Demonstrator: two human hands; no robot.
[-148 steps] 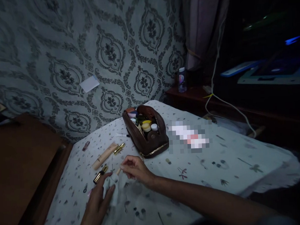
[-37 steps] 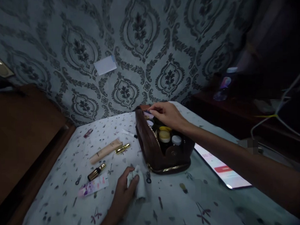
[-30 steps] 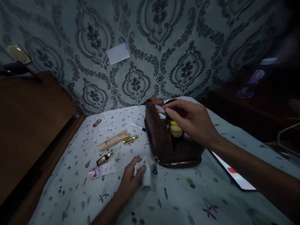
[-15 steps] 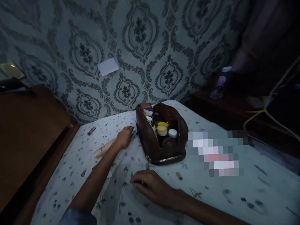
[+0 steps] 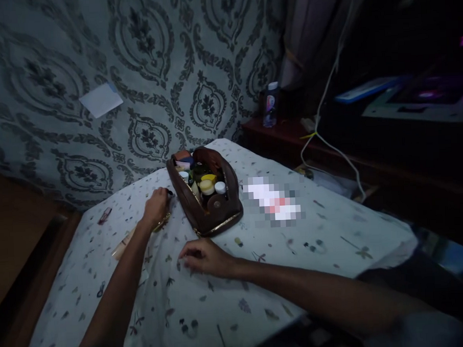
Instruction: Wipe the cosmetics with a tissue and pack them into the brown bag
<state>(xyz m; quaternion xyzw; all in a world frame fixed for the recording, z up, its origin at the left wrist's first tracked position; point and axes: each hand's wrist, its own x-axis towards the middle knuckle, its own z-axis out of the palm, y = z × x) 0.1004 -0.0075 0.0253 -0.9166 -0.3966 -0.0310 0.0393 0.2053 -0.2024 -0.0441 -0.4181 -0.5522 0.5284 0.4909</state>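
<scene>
My left hand (image 5: 157,207) is closed on the sheet, left of a brown zip bag (image 5: 228,215). A dark tip sticks out past its fingers and a thin gold-coloured piece (image 5: 161,222) shows below the palm; the kind is hidden. In the open bag are several containers, among them a yellow-lidded jar (image 5: 207,187) and a white-lidded one (image 5: 220,188). Just in front of the bag rests my right hand (image 5: 206,256), fingers loosely curled and slightly apart, holding nothing visible. Partly behind my left forearm lies a beige tube (image 5: 121,247).
A small reddish item (image 5: 105,216) is on the patterned sheet (image 5: 229,301) at far left. Right of the bag a blurred-out patch (image 5: 273,200) covers something. Beyond stand a bottle (image 5: 270,105) on a dark red ledge and a hanging white cable (image 5: 324,103).
The view has swung right, so the bag appears further left. My right hand's fingers have loosened. A gold-coloured piece now shows under my left hand, which stays beside the bag.
</scene>
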